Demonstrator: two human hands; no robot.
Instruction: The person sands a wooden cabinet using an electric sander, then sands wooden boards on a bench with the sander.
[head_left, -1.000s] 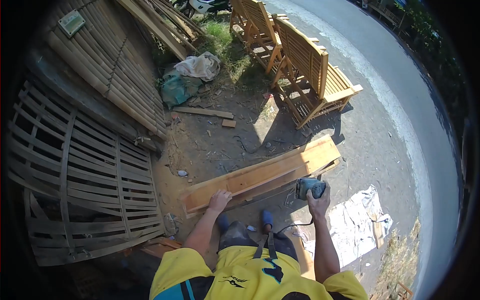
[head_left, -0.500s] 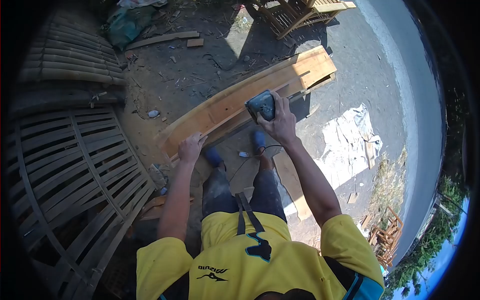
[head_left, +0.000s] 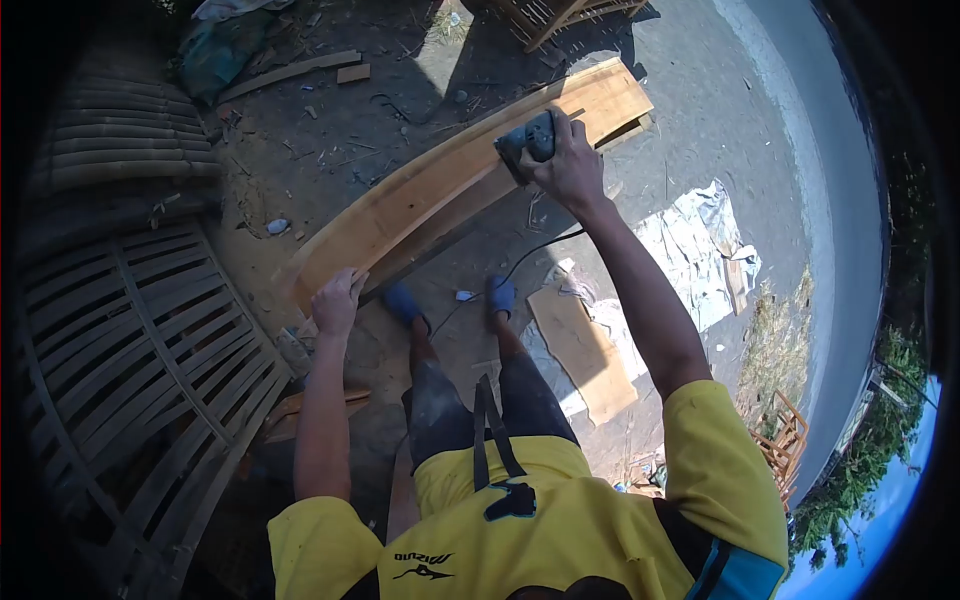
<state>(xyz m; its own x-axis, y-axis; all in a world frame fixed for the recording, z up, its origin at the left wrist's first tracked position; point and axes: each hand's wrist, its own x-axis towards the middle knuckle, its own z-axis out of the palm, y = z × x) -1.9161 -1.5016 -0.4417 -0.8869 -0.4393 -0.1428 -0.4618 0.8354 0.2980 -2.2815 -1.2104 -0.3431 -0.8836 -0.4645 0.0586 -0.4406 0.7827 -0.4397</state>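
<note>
A long, slightly curved wooden piece [head_left: 420, 195], like a bench or panel with a raised edge, stretches diagonally before me. My right hand [head_left: 573, 172] is closed round a dark electric palm sander [head_left: 527, 142], which is tilted at the near edge of the wood. Whether its pad touches the wood, I cannot tell. The sander's black cord [head_left: 535, 250] trails down past my feet. At the wood's near left end, my left hand [head_left: 335, 303] is closed on the edge, its fingertips partly hidden.
Slatted bamboo panels [head_left: 150, 320] stand at the left. Right of my feet lie a flat board [head_left: 580, 355] and a white sheet [head_left: 690, 250]. Wooden chair frames [head_left: 565, 18] stand at the top; a paved road [head_left: 835, 250] curves along the right. Scraps litter the ground.
My right hand and the sander have moved farther forward along the wood, with the arm more extended. The whole view has shifted a little; my left hand stays at the wood's left end.
</note>
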